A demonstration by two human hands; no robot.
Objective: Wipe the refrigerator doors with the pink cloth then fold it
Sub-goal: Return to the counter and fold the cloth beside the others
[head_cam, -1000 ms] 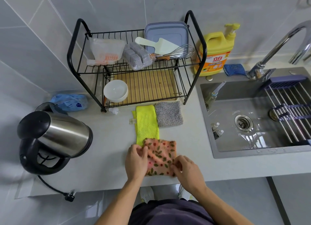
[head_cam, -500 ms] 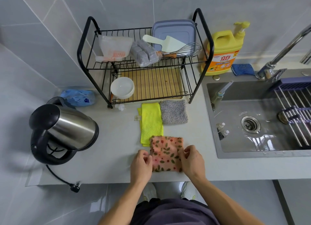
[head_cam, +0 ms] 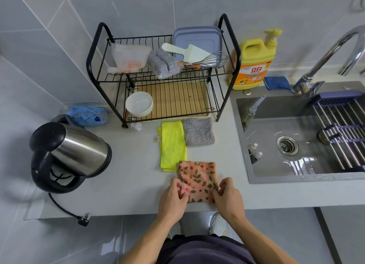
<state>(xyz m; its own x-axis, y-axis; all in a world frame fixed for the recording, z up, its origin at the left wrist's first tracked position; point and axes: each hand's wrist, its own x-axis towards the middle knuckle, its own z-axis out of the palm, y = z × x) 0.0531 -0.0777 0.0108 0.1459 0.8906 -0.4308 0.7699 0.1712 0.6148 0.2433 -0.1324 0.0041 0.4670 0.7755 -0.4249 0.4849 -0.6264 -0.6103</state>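
- I see the pink cloth [head_cam: 198, 181], printed with leaves and red flowers, lying folded into a small rectangle near the front edge of the grey worktop [head_cam: 122, 176], just left of the sink's front left corner.
- My left hand [head_cam: 172, 197] sits at the cloth's left edge; its fingers [head_cam: 182, 186] are curled together and pinch that edge near the front left corner.
- My right hand [head_cam: 229, 197] mirrors it on the right edge, fingers [head_cam: 223, 183] bent and pinching the cloth's right side.
- The cloth's far left corner overlaps the near end of a folded yellow cloth [head_cam: 172, 145], which runs back towards the dish rack.
- A folded grey speckled cloth [head_cam: 198, 131] lies touching the yellow one on its right, closer to the rack.
- The black wire dish rack [head_cam: 164, 74] stands at the back of the worktop against the tiled wall, with a white bowl [head_cam: 139, 103] on its lower tier and a whisk [head_cam: 209, 60] and a spatula [head_cam: 185, 50] on the upper tier.
- A steel electric kettle [head_cam: 69, 155] stands towards the worktop's left end, its plug [head_cam: 84, 220] hanging off the front edge.
- A yellow dish soap bottle [head_cam: 254, 60] stands at the back edge, between the rack and the tap [head_cam: 325, 56].
- The steel sink [head_cam: 243, 145] takes up the right end of the worktop; its basin is wet.
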